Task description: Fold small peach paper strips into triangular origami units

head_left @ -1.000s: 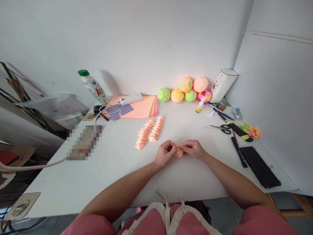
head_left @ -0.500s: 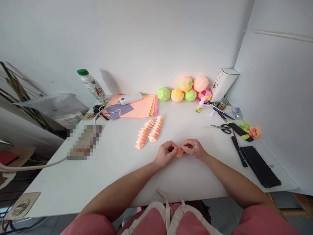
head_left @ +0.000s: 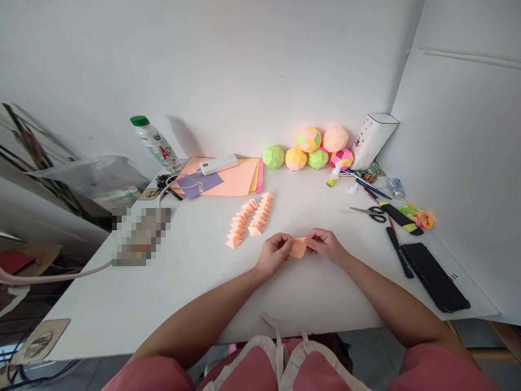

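Observation:
Both of my hands hold one small folded piece of orange paper (head_left: pixel 298 247) just above the white table (head_left: pixel 195 282). My left hand (head_left: pixel 275 254) pinches its left side with curled fingers. My right hand (head_left: pixel 324 245) pinches its right side. Just beyond my left hand, two rows of folded orange paper units (head_left: pixel 249 220) lie on the table.
Coloured paper sheets (head_left: pixel 232 178) with a white power bank (head_left: pixel 218 164) lie at the back, beside a green-capped bottle (head_left: pixel 156 144). Several paper balls (head_left: pixel 309 149) sit against the wall near a white box (head_left: pixel 372 141). Scissors (head_left: pixel 370 213), pens, a glue bottle (head_left: pixel 332 177) and a black phone (head_left: pixel 434 277) lie at right.
The orange piece between my fingers has opened out and looks flatter and wider. Both hands stay in nearly the same spot.

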A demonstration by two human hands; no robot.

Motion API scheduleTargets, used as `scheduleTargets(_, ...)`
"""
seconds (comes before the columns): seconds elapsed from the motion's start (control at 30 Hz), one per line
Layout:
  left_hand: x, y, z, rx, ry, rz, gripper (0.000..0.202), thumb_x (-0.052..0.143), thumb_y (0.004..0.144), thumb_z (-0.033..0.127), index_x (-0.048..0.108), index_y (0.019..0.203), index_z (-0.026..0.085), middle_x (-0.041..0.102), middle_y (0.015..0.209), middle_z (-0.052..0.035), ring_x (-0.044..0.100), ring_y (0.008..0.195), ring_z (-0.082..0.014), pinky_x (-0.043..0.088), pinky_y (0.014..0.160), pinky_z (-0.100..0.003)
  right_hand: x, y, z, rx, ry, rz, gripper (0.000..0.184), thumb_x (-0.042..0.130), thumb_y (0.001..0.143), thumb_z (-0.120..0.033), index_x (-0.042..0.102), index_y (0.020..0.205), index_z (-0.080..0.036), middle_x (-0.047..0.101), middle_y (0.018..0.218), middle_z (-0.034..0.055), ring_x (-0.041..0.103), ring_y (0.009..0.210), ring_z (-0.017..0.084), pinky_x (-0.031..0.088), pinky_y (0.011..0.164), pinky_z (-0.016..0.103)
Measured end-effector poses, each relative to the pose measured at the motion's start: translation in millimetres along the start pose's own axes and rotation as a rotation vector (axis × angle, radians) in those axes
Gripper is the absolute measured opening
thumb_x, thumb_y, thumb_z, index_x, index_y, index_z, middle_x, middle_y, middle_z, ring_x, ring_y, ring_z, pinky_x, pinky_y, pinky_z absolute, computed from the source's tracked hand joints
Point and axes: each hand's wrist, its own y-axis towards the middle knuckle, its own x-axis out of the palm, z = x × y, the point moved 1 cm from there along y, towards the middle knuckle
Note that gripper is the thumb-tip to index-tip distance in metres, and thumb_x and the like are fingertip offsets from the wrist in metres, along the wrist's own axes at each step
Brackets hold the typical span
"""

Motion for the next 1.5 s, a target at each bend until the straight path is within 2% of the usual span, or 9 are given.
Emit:
scheduleTargets(0.23, -0.5, 0.3, -2.1, 0.007, 0.013, 0.026, 0.031, 0.056, 0.074, 0.046, 0.053, 0.074, 0.016, 0.046, 0.046, 0.0054, 0.042, 0.041, -0.0074, 0.032, 0.042, -0.020, -0.3, -0.1, 1.1, -0.015, 0.022, 0.055, 0.025, 0.064, 0.074, -0.040, 0.059, 0.069, -0.016, 0.056, 0.059, -0.0002, 0.051, 0.052, 0.011, 0.045, 0.051, 0.026)
scheduleTargets(0.47, 0.2, 0.7, -1.8, 0.012, -0.014, 0.012, 0.034, 0.054, 0.076, 0.050, 0.050, 0.077, 0.016, 0.048, 0.047, 0.0054, 0.045, 0.040, -0.0079, 0.033, 0.042, -0.020, -0.2, -2.0, -6.0, 0.000, 0.006, 0.026, 0.026, 0.061, 0.077, -0.041, 0.060, 0.076, -0.015, 0.057, 0.060, -0.0003, 0.051, 0.054, 0.011, 0.043, 0.051, 0.024)
scheduleTargets(0.63, 1.4, -0.2, 0.8, 0.017, -0.036, 0.022, 0.038, 0.052, 0.077, 0.053, 0.048, 0.082, 0.016, 0.051, 0.050, 0.0045, 0.046, 0.040, -0.0080, 0.032, 0.042, -0.020, 0.8, -1.6, -4.1, 0.024, -0.067, 0.000, 0.026, 0.062, 0.076, -0.040, 0.055, 0.068, -0.016, 0.060, 0.060, 0.0009, 0.052, 0.055, 0.011, 0.042, 0.052, 0.023)
scheduleTargets(0.83, -2.0, -1.3, -0.2, 0.050, 0.063, -0.092, 0.034, 0.046, 0.083, 0.049, 0.049, 0.072, 0.017, 0.054, 0.054, 0.0017, 0.045, 0.048, -0.0087, 0.036, 0.050, -0.022, 0.1, -0.1, 1.7, 0.006, -0.083, -0.014, 0.026, 0.061, 0.076, -0.039, 0.053, 0.068, -0.016, 0.055, 0.058, -0.0008, 0.050, 0.055, 0.011, 0.041, 0.051, 0.024)
scheduleTargets(1.03, -1.4, -2.2, -1.9, 0.136, 0.043, -0.250, 0.028, 0.054, 0.079, 0.044, 0.049, 0.073, 0.017, 0.056, 0.078, -0.0018, 0.051, 0.064, -0.0103, 0.042, 0.062, -0.024, 0.4, 0.4, 4.3, -0.013, -0.062, -0.030, 0.024, 0.063, 0.075, -0.039, 0.058, 0.073, -0.016, 0.052, 0.062, -0.0016, 0.046, 0.054, 0.009, 0.038, 0.049, 0.022)
scheduleTargets(1.13, -1.4, -2.1, -3.7, 0.167, 0.086, -0.249, 0.029, 0.054, 0.079, 0.044, 0.050, 0.072, 0.016, 0.056, 0.087, -0.0036, 0.049, 0.063, -0.0092, 0.041, 0.059, -0.024, 1.4, 0.1, 3.5, -0.021, -0.059, -0.030, 0.022, 0.064, 0.074, -0.039, 0.061, 0.074, -0.017, 0.055, 0.066, -0.0003, 0.048, 0.057, 0.010, 0.039, 0.051, 0.023)
scheduleTargets(1.23, -2.4, -0.9, -7.8, 0.143, 0.124, -0.230, 0.024, 0.057, 0.078, 0.041, 0.051, 0.084, 0.018, 0.056, 0.083, -0.0012, 0.045, 0.057, -0.0070, 0.038, 0.054, -0.022, 2.8, -0.6, 2.1, -0.045, -0.056, -0.061, 0.022, 0.064, 0.074, -0.039, 0.063, 0.073, -0.017, 0.057, 0.069, 0.0009, 0.050, 0.060, 0.012, 0.039, 0.053, 0.024)
scheduleTargets(1.33, -3.2, 0.2, -10.8, 0.122, 0.171, -0.246, 0.032, 0.058, 0.079, 0.036, 0.047, 0.105, 0.021, 0.052, 0.071, 0.0028, 0.043, 0.055, -0.0073, 0.037, 0.054, -0.021, 2.8, -0.8, 3.6, -0.059, -0.085, -0.069, 0.021, 0.064, 0.074, -0.038, 0.064, 0.075, -0.017, 0.057, 0.070, 0.0013, 0.050, 0.061, 0.012, 0.040, 0.055, 0.025)
scheduleTargets(1.5, -2.4, 0.3, -9.4, 0.118, 0.131, -0.278, 0.037, 0.055, 0.079, 0.033, 0.043, 0.113, 0.022, 0.051, 0.079, 0.0007, 0.050, 0.062, -0.0088, 0.039, 0.055, -0.022, 0.5, 0.7, 9.2, -0.045, -0.061, -0.037, 0.030, 0.068, 0.070, -0.039, 0.060, 0.090, -0.018, 0.047, 0.060, -0.0041, 0.044, 0.053, 0.009, 0.038, 0.050, 0.022)
